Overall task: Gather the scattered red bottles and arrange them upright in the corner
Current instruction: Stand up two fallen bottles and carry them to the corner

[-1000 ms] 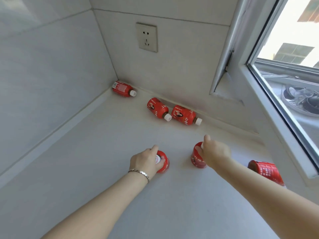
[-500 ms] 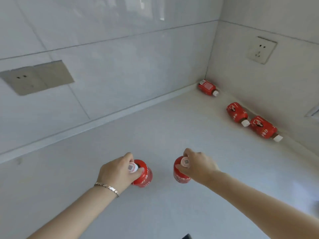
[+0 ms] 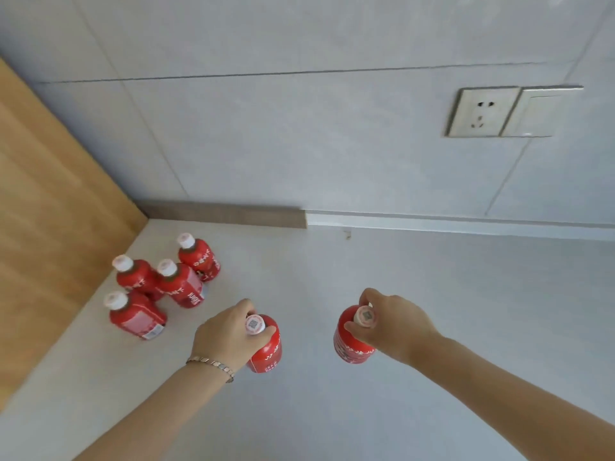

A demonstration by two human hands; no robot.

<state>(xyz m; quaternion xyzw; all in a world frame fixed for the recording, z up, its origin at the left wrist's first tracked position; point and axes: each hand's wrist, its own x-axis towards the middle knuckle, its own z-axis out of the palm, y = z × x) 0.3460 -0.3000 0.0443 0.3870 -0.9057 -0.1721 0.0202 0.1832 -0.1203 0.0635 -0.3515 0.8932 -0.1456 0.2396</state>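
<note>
Each of my hands carries one small red bottle with a white cap, upright, over the pale countertop. My left hand [image 3: 229, 334] grips the neck of one red bottle [image 3: 268, 352]. My right hand [image 3: 394, 324] grips the neck of a second red bottle [image 3: 351, 347]. Both hang above the counter, right of the corner. In the corner by the wooden panel stand several more red bottles [image 3: 179, 284], upright and close together, the nearest one [image 3: 136, 316] at the front left.
A wooden panel [image 3: 50, 211] closes the corner on the left. A grey tiled wall with a wall socket [image 3: 482, 111] and a brown strip [image 3: 226, 216] along its foot runs behind. The pale countertop [image 3: 432, 294] stretches right.
My view has swung left from the corner with lying bottles to the wooden-panel corner where upright bottles stand. Both hands still hold their bottles and have come along.
</note>
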